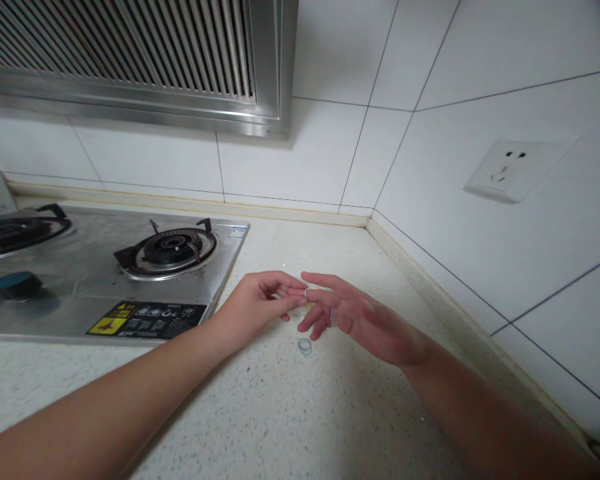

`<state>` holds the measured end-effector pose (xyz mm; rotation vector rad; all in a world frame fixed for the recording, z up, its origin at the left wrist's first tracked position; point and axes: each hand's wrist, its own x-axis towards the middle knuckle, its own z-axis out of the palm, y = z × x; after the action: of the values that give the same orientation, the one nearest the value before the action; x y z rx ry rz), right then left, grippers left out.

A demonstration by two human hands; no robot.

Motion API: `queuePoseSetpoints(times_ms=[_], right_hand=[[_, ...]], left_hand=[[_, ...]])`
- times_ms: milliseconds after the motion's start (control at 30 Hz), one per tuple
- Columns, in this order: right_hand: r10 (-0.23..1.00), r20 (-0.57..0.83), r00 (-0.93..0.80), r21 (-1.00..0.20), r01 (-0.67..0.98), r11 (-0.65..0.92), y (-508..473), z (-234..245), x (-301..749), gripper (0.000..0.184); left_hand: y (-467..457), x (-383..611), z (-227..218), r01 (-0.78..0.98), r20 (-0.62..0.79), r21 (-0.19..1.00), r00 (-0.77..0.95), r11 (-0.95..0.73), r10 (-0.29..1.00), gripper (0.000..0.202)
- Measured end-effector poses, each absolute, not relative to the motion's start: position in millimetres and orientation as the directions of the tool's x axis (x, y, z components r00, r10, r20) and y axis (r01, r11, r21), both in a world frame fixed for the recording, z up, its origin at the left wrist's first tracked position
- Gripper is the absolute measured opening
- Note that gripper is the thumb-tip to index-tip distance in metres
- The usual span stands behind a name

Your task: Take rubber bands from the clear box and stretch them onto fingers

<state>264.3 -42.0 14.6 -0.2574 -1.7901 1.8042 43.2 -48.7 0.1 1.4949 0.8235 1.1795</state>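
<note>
My left hand [263, 300] pinches with thumb and fingers at a thin pale ring [306, 293], which sits around a fingertip of my right hand [357, 310]. That right hand is held over the counter with its fingers apart, some stretched and some slightly bent, gripping nothing. A faint purplish band [333, 311] shows on another of its fingers. Something small and yellowish near the fingertips is too blurred to name. Just below the hands, clear greenish rings [305, 346] lie on the speckled countertop [280, 407]; they overlap, so I cannot tell how many.
To the left is a steel gas stove [93, 253] with a burner [173, 248] and a control knob [17, 285]. A range hood [275, 73] hangs above it. White tiled walls meet in the corner; a power socket [510, 167] is on the right wall.
</note>
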Motion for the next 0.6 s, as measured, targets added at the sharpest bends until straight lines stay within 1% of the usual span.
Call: queuePoseSetpoints(times_ms=[67,133,200,233,333,400,467,600], right_hand=[[0.492,0.239,-0.837,-0.970,-0.228,0.083,-44.8,15.8,262.5,0.067],[0.450,0.209,-0.868,-0.978,-0.182,0.102,-48.4,17.2,260.1,0.071],[0.405,0.171,-0.898,-0.984,-0.137,0.111,-51.8,18.6,257.4,0.076],[0.385,0.154,-0.910,-0.987,-0.121,0.108,-53.2,19.2,256.3,0.077],[0.357,0.140,-0.924,-0.989,-0.110,0.103,-54.9,20.2,254.4,0.080],[0.361,0.149,-0.920,-0.987,-0.116,0.111,-53.7,19.8,255.2,0.077],[0.391,0.164,-0.906,-0.985,-0.127,0.118,-51.1,18.7,257.2,0.076],[0.481,0.174,-0.859,-0.985,-0.158,0.074,-45.4,15.8,260.8,0.077]], left_hand=[[-51.2,46.5,-0.1,-0.099,0.264,0.964,0.358,-0.245,0.895,0.012],[-54.7,50.1,0.4,-0.123,0.246,0.969,0.495,-0.213,0.833,0.011],[-58.2,52.9,1.5,-0.103,0.207,0.978,0.602,-0.182,0.771,0.016],[-59.5,53.7,2.2,-0.073,0.193,0.979,0.622,-0.189,0.759,0.018],[-61.4,52.4,4.7,0.056,0.214,0.950,0.603,-0.308,0.769,0.020],[-60.6,49.5,6.7,0.113,0.223,0.926,0.606,-0.360,0.764,0.017],[-58.4,46.0,8.2,0.128,0.225,0.922,0.589,-0.365,0.776,0.015],[-52.0,41.9,6.5,0.077,0.302,0.927,0.420,-0.366,0.856,0.022]])
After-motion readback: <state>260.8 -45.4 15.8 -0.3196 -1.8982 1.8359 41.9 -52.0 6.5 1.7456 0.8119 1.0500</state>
